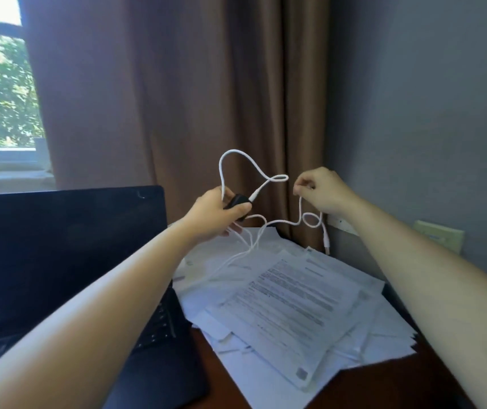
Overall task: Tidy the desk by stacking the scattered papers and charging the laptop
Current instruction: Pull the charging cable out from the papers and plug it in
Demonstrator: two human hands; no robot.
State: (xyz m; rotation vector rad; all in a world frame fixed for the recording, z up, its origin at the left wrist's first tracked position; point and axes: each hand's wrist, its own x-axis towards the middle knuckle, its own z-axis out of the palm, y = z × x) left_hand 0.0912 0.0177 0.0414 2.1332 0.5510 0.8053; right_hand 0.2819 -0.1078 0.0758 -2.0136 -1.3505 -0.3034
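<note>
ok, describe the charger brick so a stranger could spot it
Start at the open black laptop on the left; just past its screen's right edge, the left hand is raised above the papers. The charger brick is the small black block it grips, the only dark piece among loops of white cable.

We look on a white cable (234,151) and its black charger block (237,202), with a plain brown curtain (177,84) and a flat grey wall (428,113) behind. Our laptop (59,246) is black. The white papers (289,296) carry dense lines of black print, and one has a small grey square mark. The desk (369,388) shows dark reddish-brown, the outlet plate (440,236) cream, and the foliage (0,93) at the window green.
</note>
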